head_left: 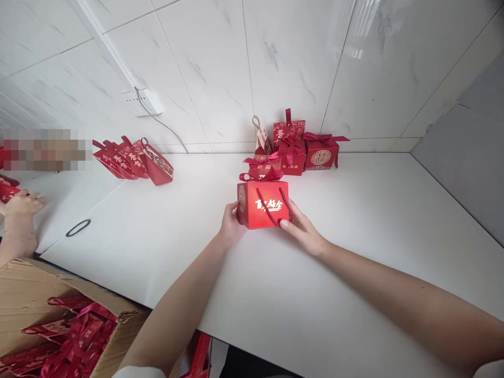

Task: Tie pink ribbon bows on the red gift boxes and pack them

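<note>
While left hand (233, 224) and right hand (302, 231) grip red gift box (263, 206) sides | risk: forward shove could topple boxes (293, 152) just behind it

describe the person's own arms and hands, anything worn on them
Both forearms are bare. The left hand and right hand wear no gloves, and no ring, watch or bracelet shows. The edges of a white left sleeve and a white right sleeve just show at the picture's bottom edge.

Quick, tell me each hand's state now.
Left hand: closed on the red gift box, gripping its left side.
Right hand: holding the same box's right side.
</note>
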`<state>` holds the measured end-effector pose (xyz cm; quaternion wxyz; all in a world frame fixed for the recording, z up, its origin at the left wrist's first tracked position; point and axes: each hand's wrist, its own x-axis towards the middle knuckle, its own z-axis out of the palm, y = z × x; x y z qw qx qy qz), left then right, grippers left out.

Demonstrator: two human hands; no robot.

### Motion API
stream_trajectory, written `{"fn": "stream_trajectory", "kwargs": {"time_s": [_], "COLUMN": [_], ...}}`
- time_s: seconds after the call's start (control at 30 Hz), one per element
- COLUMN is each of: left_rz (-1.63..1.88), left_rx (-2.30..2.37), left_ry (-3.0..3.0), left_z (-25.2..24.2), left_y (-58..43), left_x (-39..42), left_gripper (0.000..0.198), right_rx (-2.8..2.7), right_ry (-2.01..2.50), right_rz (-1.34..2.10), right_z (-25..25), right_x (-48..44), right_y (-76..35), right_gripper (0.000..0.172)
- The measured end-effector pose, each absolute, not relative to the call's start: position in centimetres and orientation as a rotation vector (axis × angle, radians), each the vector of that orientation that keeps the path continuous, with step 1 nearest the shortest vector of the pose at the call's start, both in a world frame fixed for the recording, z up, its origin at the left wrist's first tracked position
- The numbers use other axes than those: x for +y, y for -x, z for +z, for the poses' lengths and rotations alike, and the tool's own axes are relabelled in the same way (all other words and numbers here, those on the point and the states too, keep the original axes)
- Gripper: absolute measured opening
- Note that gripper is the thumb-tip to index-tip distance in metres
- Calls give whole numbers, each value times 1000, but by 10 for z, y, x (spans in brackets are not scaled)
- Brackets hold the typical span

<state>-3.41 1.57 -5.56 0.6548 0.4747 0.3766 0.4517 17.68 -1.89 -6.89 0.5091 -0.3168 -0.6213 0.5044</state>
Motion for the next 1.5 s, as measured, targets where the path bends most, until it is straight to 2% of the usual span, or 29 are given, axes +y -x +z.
{"fn": "stream_trajectory", "kwargs": {"time_s": [0.13, 0.5, 0.8, 1.03, 1.2, 1.33, 1.5], "left_rz": [926, 981, 1000, 1039, 1101, 1179, 1213], "left_rx": [766, 775, 704, 719, 737, 849, 928], "left_ry": [-972, -656, -537, -907, -1340, -1450, -1511], "left_z": [-52, -27, -21, -37, -42, -41, -43], "left_y": [27, 24, 25, 21, 19, 21, 26], "left_x": [10, 4, 2, -1, 0, 4, 6], "left_gripper": [49, 60, 60, 54, 84, 76, 73], "right_rx": [-1240, -1114, -1129, -1063, -977, -1041, -1131], "right_ry": [798, 608, 668, 691, 668, 667, 655], "right_rz": [1432, 1662, 1700, 1397, 1396, 1313, 1369], "right_z": [-80, -67, -64, -73, -63, -58, -65], "right_x": [-5, -6, -9, -10, -13, -14, -16], "right_y": [-178, -183, -183, -175, -170, -170, -172], "right_gripper": [53, 69, 60, 41, 49, 59, 53]}}
